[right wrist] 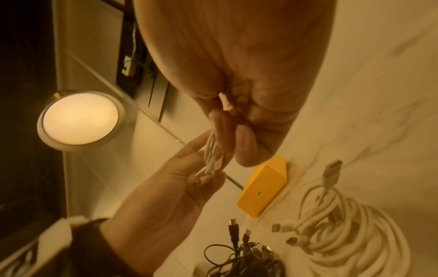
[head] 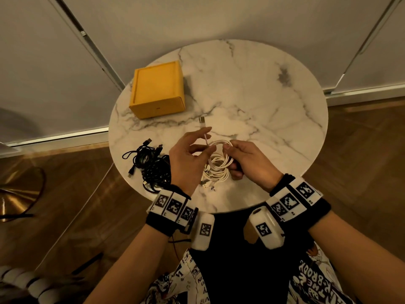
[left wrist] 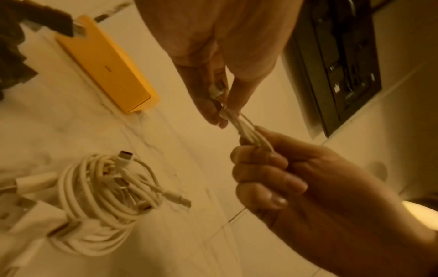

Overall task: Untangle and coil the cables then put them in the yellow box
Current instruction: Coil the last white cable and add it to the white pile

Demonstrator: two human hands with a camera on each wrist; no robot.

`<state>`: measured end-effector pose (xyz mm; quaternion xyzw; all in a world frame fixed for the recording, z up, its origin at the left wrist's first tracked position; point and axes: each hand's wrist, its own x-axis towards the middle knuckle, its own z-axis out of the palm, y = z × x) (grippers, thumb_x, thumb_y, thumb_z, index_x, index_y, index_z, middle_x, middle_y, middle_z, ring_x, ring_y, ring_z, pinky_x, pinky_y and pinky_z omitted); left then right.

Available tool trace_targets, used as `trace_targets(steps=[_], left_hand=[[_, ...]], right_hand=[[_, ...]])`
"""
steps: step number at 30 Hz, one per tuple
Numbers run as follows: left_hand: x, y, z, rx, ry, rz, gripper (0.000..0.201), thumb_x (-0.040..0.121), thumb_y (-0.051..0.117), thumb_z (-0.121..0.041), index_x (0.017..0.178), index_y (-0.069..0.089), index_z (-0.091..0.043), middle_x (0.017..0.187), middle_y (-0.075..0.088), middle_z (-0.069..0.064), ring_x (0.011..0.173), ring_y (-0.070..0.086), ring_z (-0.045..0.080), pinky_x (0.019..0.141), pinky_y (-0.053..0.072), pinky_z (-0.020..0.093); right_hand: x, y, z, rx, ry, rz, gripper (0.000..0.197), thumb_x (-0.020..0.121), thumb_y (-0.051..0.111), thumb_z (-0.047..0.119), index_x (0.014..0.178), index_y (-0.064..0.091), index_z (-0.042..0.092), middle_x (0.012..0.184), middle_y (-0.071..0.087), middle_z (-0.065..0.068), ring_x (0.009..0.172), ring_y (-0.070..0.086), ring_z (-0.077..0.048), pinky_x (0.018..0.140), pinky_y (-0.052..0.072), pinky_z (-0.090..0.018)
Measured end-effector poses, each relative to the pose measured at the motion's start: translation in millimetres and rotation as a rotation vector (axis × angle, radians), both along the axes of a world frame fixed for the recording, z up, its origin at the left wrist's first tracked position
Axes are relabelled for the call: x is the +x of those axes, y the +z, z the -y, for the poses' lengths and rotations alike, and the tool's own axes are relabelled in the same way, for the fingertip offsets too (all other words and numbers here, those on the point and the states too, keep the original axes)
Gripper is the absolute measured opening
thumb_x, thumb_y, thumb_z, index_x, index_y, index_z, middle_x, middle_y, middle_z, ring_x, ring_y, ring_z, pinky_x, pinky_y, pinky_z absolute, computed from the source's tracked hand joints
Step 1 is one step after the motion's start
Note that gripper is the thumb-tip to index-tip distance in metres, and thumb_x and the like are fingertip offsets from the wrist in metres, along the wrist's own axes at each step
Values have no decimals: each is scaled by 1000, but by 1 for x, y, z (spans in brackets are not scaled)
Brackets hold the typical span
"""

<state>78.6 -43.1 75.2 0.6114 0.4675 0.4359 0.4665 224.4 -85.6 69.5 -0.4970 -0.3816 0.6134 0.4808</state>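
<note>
A small white cable coil [head: 219, 148] hangs above the marble table [head: 274, 106], held between both hands. My left hand [head: 205, 140] pinches one strand of it, and the cable's USB plug [head: 202, 119] sticks out past the fingers. My right hand [head: 228, 148] grips the coil's bundled loops [left wrist: 249, 131] in curled fingers. Under the hands lies a pile of white cables [head: 215, 175] with loose plugs [left wrist: 123, 155]. A black cable tangle [head: 151, 165] lies to the left. The yellow box [head: 157, 88] stands closed at the far left of the table.
The round table's near edge [head: 219, 210] is just below my wrists. Wooden floor surrounds it, with pale wall panels behind. A brass stool base [head: 19, 194] stands on the floor at left. A lit round lamp [right wrist: 80, 120] shows in the right wrist view.
</note>
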Motion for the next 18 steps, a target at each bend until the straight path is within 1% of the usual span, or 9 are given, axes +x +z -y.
trace_targets(steps=[2, 4, 7, 8, 11, 13, 16, 17, 18], left_hand=[[1, -3, 3, 54, -21, -61, 60, 81, 70, 4, 127, 60, -34, 103, 72, -4, 80, 71, 14, 65, 57, 31], [1, -3, 5, 148, -30, -118, 63, 82, 70, 3, 128, 56, -37, 100, 74, -5, 80, 71, 8, 66, 55, 22], [-1, 0, 3, 233, -35, -148, 35, 82, 71, 2, 111, 71, -17, 94, 74, -6, 82, 70, 3, 66, 52, 17], [-2, 1, 2, 235, -44, -153, 29, 82, 71, 2, 105, 74, -15, 92, 74, -8, 82, 70, 3, 65, 51, 16], [-8, 3, -1, 223, -104, -145, 25, 83, 70, 0, 97, 74, -20, 89, 73, -11, 81, 69, 4, 62, 50, 16], [-12, 4, -2, 233, -169, -154, 26, 84, 68, 2, 94, 74, -21, 92, 72, -9, 83, 67, 5, 59, 50, 19], [-17, 2, -6, 213, -268, -121, 20, 84, 63, 6, 91, 74, -9, 98, 68, 2, 90, 66, 11, 53, 53, 26], [-18, 2, -6, 200, -290, -113, 19, 85, 62, 5, 91, 74, -8, 99, 66, 4, 90, 65, 12, 52, 52, 26], [-18, 1, -7, 178, -307, -102, 18, 84, 60, 3, 91, 74, -7, 99, 64, 6, 91, 64, 13, 55, 52, 26]], right_hand=[[0, 0, 0, -45, 1, -66, 21, 102, 40, 16, 93, 51, 1, 46, 34, -2, 35, 30, -13, 43, 24, -20], [1, 0, 0, -106, -1, -125, 22, 102, 40, 17, 88, 49, 3, 45, 34, -1, 35, 29, -12, 44, 25, -18], [3, 1, -1, -145, -6, -170, 31, 102, 40, 16, 74, 47, 6, 44, 32, -2, 36, 27, -11, 45, 24, -18], [4, 2, -1, -146, -1, -174, 33, 102, 39, 15, 71, 47, 7, 46, 30, -3, 36, 26, -11, 46, 23, -19], [7, 4, -1, -138, 37, -167, 33, 102, 39, 14, 71, 47, 6, 50, 30, -3, 36, 27, -11, 46, 22, -21], [7, 4, -1, -128, 68, -163, 33, 102, 40, 13, 70, 48, 6, 54, 30, -4, 37, 27, -11, 46, 22, -21], [6, 4, -2, -124, 112, -168, 34, 102, 40, 15, 71, 51, 6, 55, 29, -4, 39, 26, -11, 47, 20, -21], [7, 3, -2, -128, 121, -170, 33, 102, 39, 15, 73, 52, 6, 53, 30, -3, 39, 26, -11, 47, 20, -22], [8, 4, -2, -131, 130, -173, 31, 102, 38, 15, 76, 52, 5, 51, 30, -3, 39, 26, -11, 46, 20, -21]])
